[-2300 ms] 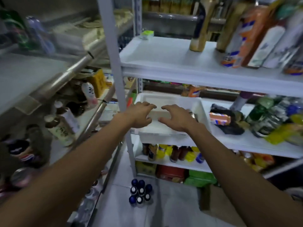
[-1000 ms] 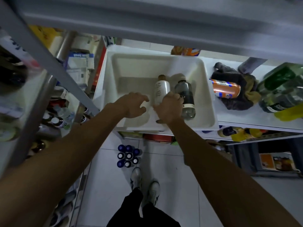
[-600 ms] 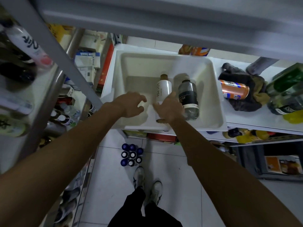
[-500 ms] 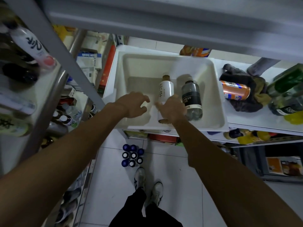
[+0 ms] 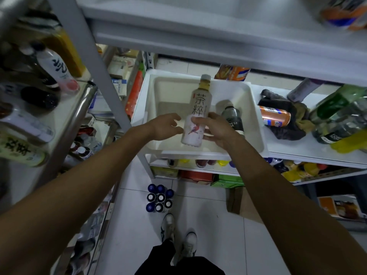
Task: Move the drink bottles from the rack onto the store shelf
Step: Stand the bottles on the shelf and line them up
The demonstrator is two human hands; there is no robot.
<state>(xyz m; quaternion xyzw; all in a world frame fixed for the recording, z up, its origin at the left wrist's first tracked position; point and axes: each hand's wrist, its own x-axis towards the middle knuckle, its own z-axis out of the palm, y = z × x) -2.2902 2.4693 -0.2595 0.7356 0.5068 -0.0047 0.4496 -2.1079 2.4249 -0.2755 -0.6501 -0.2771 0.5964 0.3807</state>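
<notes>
A white tea bottle point(image 5: 197, 110) with dark characters and a bird on its label is raised above the white plastic bin point(image 5: 252, 108) on the rack's middle shelf. My right hand point(image 5: 217, 129) grips its lower body. My left hand point(image 5: 165, 126) hovers just left of the bottle's base with fingers curled, holding nothing. A dark bottle point(image 5: 232, 118) with a white-lettered label lies in the bin, right of my right hand and partly hidden by it.
A metal shelf point(image 5: 65, 114) on the left holds several bottles. An orange can point(image 5: 275, 116), a dark cloth point(image 5: 286, 128) and green bottles point(image 5: 337, 108) lie right of the bin. A grey upright post point(image 5: 95, 64) crosses in front. Bottle pack point(image 5: 158, 198) and my shoes point(image 5: 178, 235) on the floor.
My right hand has lifted the white tea bottle out of the bin, where it lay beside the dark bottle. The left hand stayed near the bin's front.
</notes>
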